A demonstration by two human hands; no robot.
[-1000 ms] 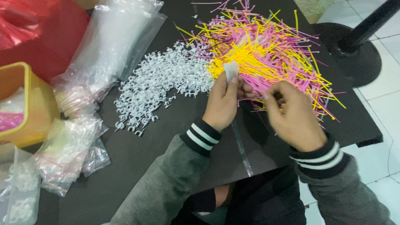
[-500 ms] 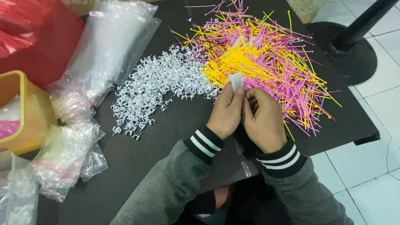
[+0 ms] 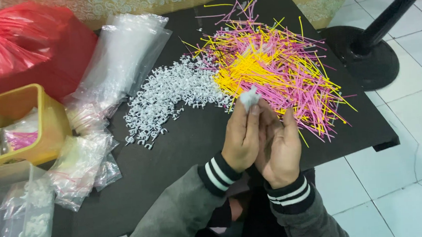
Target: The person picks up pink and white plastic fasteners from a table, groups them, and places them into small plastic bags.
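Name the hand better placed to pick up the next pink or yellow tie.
Probably right. The right hand lies nearest the pile of pink and yellow ties and looks free, while the left hand pinches small white clips at its fingertips.

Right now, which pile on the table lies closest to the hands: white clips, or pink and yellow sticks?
The pink and yellow sticks: their near edge runs just past the fingertips, while the white clips lie further left.

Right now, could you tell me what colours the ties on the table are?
Pink and yellow ties, seen in the head view.
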